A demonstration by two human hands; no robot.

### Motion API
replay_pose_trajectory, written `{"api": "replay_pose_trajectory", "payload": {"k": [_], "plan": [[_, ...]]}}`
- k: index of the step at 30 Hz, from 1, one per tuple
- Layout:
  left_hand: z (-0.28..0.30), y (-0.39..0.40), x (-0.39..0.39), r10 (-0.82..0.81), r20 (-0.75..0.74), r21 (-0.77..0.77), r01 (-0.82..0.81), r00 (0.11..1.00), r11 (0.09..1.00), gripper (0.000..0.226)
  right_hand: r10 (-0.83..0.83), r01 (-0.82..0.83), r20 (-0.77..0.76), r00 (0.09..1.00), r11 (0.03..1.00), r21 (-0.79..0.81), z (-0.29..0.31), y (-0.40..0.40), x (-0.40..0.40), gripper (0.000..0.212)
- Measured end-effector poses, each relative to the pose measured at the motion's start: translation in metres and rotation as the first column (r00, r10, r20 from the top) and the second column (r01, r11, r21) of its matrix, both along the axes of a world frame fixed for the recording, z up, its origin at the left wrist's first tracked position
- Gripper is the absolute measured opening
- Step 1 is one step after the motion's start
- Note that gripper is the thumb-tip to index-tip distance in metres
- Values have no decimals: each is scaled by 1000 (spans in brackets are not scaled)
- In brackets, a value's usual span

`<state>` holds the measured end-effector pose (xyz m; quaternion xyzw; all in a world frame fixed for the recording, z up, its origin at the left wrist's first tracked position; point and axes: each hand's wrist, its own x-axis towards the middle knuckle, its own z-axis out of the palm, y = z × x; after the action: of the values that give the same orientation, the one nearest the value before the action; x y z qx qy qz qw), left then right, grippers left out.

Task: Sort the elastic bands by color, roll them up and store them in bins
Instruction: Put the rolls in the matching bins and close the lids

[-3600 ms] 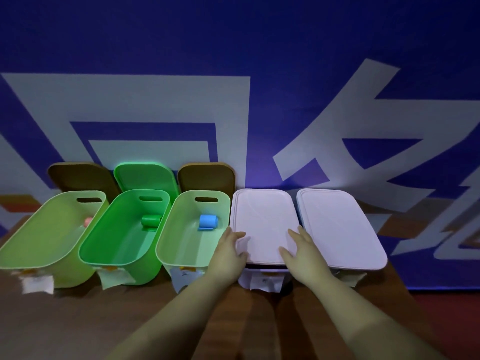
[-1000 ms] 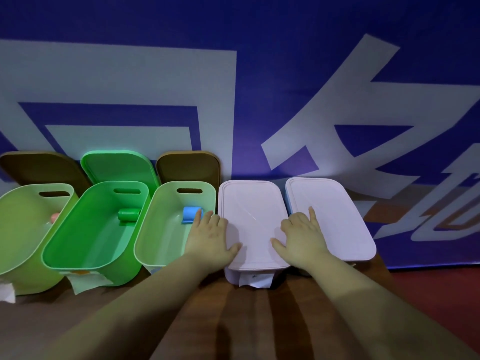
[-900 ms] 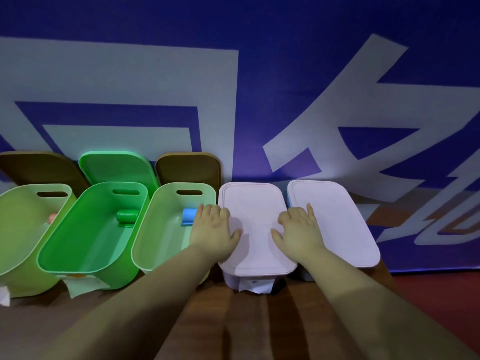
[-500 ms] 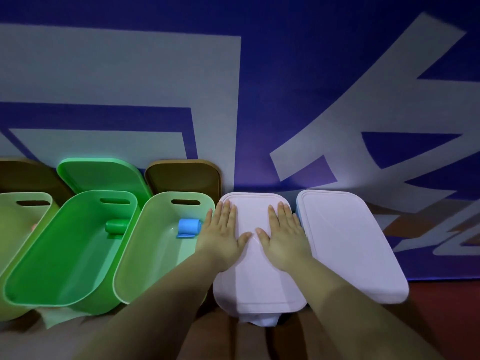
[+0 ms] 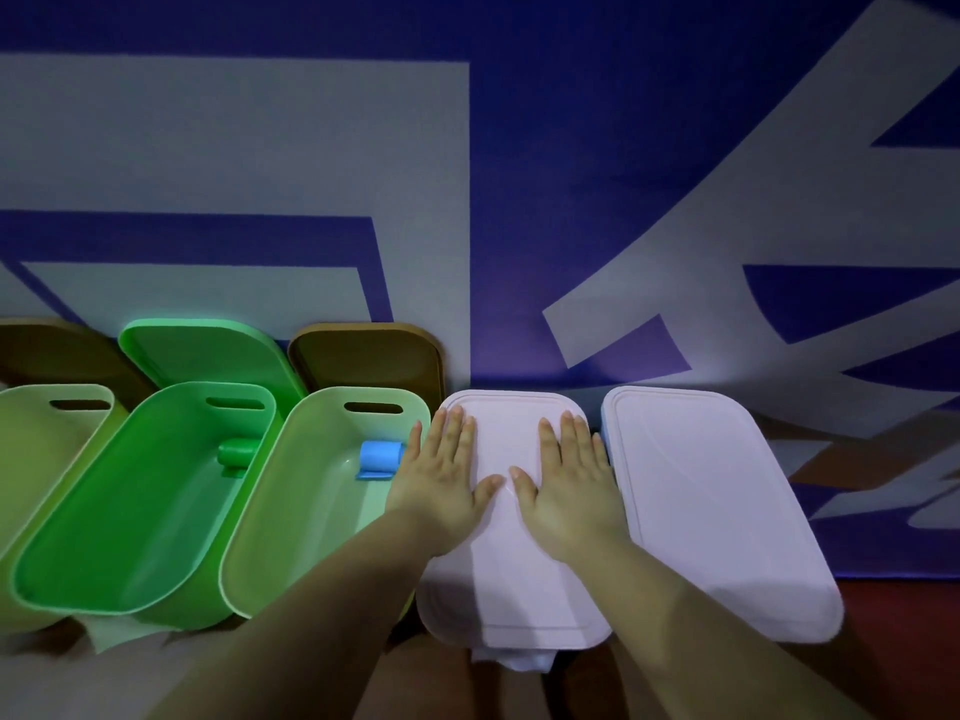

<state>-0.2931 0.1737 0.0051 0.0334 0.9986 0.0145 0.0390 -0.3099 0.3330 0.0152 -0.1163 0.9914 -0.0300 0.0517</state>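
Blue rolled band (image 5: pixel 380 456) sits at the far end of the pale green bin (image 5: pixel 311 511), at 9 o'clock from my left hand (image 5: pixel 447 485). Green rolled band (image 5: pixel 236 454) sits in the bright green bin (image 5: pixel 130 511) further toward 9. Both my hands lie flat, fingers straight, side by side on the pink lid (image 5: pixel 511 589), thumbs nearly touching; right hand (image 5: pixel 566 491). Second pink lid (image 5: pixel 711 511) at 3 o'clock. Yellow-green bin (image 5: pixel 31 485) at the far left edge. Brown lids behind, blue banner (image 5: pixel 519 148) at 12.
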Motion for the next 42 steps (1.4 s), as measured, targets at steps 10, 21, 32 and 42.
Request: {"api": "replay_pose_trajectory", "payload": {"k": [10,21,32,42], "plan": [[24,6,21,189,-164,122,-170,968,978,83,87,-90,-147,985,996,-14,20,-7,14,34],[96,-81,14,567,-35,731,-366,823,576,72,-28,-19,-151,988,954,-299,96,-78,16,51],[116,-153,-33,581,289,854,-479,761,202,65,-365,409,233,902,543,-734,121,-177,-22,73],[105,-145,-39,666,307,873,-480,680,88,47,-529,553,334,780,332,-764,105,-203,-42,64]]}}
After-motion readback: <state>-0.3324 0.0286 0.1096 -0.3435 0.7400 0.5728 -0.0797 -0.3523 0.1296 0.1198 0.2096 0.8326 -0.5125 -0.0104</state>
